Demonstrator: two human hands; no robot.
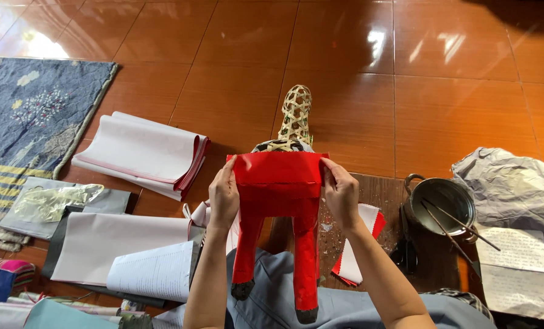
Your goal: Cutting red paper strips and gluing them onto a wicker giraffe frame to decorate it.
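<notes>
A woven bamboo animal frame with two red paper-covered legs [278,201] stands in the middle of the view, its legs pointing near toward the person's lap and its bare lattice neck [296,116] reaching far over the glossy brown tiled floor [357,73]. A sheet of red paper [278,169] lies across the frame's body. The left hand [223,198] pinches the left edge of that sheet, its grip closed on the paper, and the right hand [341,195] pinches the right edge in the same way. Just beside the right hand, on a low dark wooden surface [381,195], lies a folded red and white paper [360,244]. Farther right sits a round metal pot with thin sticks in it [441,207], next to crumpled grey paper [509,189]. To the left, stacks of white paper with red edges [144,152] rest on the floor, with a patterned blue quilted mat [34,109] at far left.
</notes>
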